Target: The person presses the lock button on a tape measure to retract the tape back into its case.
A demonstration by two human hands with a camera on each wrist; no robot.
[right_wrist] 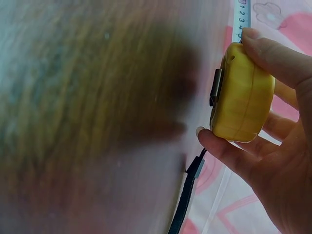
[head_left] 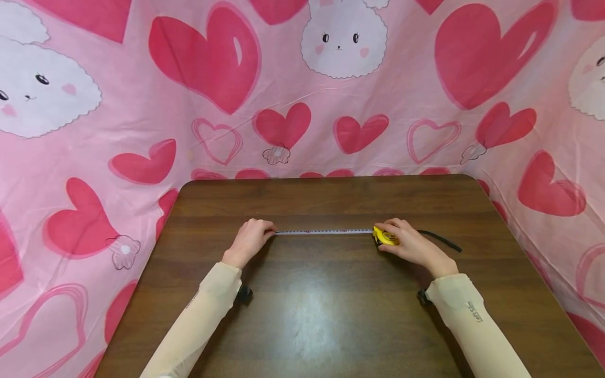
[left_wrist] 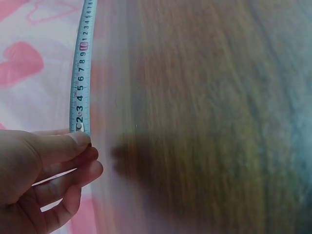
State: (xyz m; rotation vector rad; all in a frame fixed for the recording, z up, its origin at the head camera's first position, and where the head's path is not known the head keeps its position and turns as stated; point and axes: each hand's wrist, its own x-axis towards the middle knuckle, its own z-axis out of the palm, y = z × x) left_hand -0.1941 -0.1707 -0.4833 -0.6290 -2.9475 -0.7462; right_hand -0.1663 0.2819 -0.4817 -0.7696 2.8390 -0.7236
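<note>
My right hand (head_left: 406, 242) grips the yellow case of a tape measure (head_left: 386, 237), its thumb near the mouth where the blade comes out. A white blade (head_left: 326, 231) with printed numbers stretches straight across to my left hand (head_left: 250, 241). There the thumb and fingers pinch the blade's end, just below the low numbers on the blade (left_wrist: 80, 87) in the left wrist view. From the yellow case (right_wrist: 243, 97) in the right wrist view, a black wrist strap (right_wrist: 184, 200) hangs at the lower end.
A brown wooden table (head_left: 302, 315) lies under both hands. Pink cloth (head_left: 293, 94) with hearts and rabbit faces hangs behind it and along both sides. The black strap trails right of the right hand. Dark wrist cameras (head_left: 244, 294) sit under the cream sleeves (head_left: 203, 310).
</note>
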